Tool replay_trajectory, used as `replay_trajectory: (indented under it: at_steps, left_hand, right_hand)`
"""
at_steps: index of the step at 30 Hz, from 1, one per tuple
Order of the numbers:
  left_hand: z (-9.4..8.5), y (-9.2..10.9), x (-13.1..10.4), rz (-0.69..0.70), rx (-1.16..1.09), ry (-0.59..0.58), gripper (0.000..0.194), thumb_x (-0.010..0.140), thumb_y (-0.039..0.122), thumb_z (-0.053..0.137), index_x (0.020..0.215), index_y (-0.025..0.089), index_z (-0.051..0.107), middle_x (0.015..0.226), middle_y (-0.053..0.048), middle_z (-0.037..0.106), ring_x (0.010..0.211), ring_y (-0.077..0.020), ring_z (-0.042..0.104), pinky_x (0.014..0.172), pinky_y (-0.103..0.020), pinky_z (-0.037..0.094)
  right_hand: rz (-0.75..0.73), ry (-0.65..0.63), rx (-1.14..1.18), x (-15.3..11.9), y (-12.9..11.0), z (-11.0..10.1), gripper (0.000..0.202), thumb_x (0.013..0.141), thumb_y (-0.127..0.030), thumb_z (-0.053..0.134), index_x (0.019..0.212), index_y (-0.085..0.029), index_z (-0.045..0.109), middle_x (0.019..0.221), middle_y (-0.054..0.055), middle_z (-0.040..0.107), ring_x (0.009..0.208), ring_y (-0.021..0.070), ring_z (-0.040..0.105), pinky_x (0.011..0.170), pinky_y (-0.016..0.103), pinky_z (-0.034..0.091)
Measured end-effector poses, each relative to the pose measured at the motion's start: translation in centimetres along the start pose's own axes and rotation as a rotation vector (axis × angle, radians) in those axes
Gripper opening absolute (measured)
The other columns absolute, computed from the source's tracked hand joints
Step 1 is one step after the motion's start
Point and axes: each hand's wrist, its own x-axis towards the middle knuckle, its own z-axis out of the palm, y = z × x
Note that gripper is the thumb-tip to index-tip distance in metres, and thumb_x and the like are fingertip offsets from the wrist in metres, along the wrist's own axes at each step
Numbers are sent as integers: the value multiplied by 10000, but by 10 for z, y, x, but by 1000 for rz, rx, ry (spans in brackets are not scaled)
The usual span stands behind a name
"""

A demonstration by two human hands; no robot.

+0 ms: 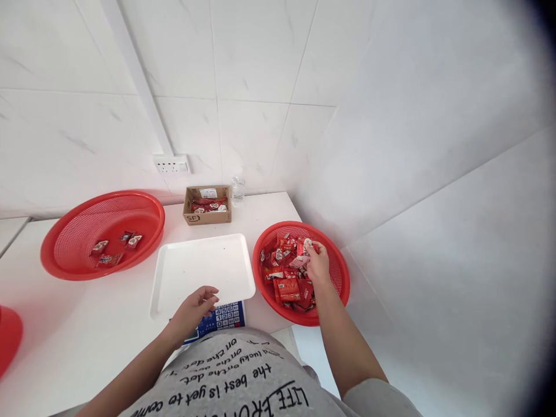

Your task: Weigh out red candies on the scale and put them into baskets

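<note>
My right hand (319, 263) reaches into the red basket (341, 278) on the right, its fingers closed on a red and pink snack packet (303, 250). Several more red packets (287, 289) lie heaped below it. My left hand (197, 307) hovers over the near edge of the white tray (204, 263), with the fingers loosely bent, apart from the thumb, and nothing visible in them. The tray sits on a scale whose blue keypad (228, 315) shows in front of my shirt. A few dark specks dot the tray's surface.
At the left stands a wide red basket (65, 237) with a few packets (108, 260) in it. A small cardboard box (207, 217) of packets and a clear plastic container (238, 190) stand by the tiled wall. Another red rim (8, 336) shows at the left edge.
</note>
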Motion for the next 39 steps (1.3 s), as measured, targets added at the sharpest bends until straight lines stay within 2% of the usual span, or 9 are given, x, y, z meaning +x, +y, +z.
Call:
replay_trajectory:
  at_steps: [9,15,18,20,24,27,31,35,39]
  left_hand:
    - [-7,-4,-2,12,41,-64,397,735,485,517,1011,204,559,940,-34,605,843,-182,606,766,-313,474]
    - [-13,1,0,114,59,-47,430,750,431,545,1116,209,516,1161,-80,562,963,-199,570,818,-337,471]
    - [-15,2,5,189,19,-36,538,710,391,618,1199,221,469,1320,-99,471,1085,-214,519,844,-326,464]
    - [-18,-3,11,210,-10,-75,569,701,395,638,1213,222,460,1312,-101,479,1055,-209,539,809,-314,471]
    - [-31,-23,20,143,-47,-180,383,774,489,523,997,179,541,932,-48,637,730,-139,588,675,-285,458]
    - [-49,-39,20,59,-101,-194,351,790,518,483,863,178,532,724,1,623,610,-111,542,609,-256,427]
    - [-73,-52,15,-44,-171,-151,348,776,506,528,847,166,530,721,-7,616,594,-97,537,602,-245,424]
    - [-84,-54,14,-102,-260,-79,420,775,429,573,1092,163,499,764,-3,577,650,-117,577,658,-274,467]
    - [-84,-53,19,-90,-205,-58,549,818,355,527,1304,185,335,799,-3,558,688,-132,595,677,-283,482]
  right_hand:
    - [63,48,294,-29,-40,24,321,602,-302,760,828,-215,548,777,-45,629,715,101,599,665,247,494]
    - [148,-138,476,-70,-63,72,286,609,-226,759,809,-224,555,767,-70,622,694,73,588,661,219,491]
    - [216,-227,559,-105,-58,110,284,605,-212,755,805,-228,555,762,-73,622,661,65,579,633,208,487]
    - [273,-265,580,-132,-46,135,290,599,-220,755,806,-228,553,773,-63,634,660,74,586,621,213,487]
    - [387,-287,528,-172,-18,168,324,586,-242,762,825,-229,543,787,-43,655,672,103,605,608,236,488]
    - [394,-253,476,-177,-5,174,326,588,-246,757,828,-240,535,799,-52,654,690,103,610,614,232,486]
    - [438,-189,377,-169,3,170,310,591,-252,743,825,-251,540,839,-60,650,716,92,610,622,215,479]
    - [491,-310,187,-171,10,167,352,588,-285,738,886,-243,555,876,-16,669,735,120,617,633,245,480]
    - [412,-371,27,-178,16,164,404,609,-343,718,961,-223,562,966,33,672,794,142,619,689,277,484]
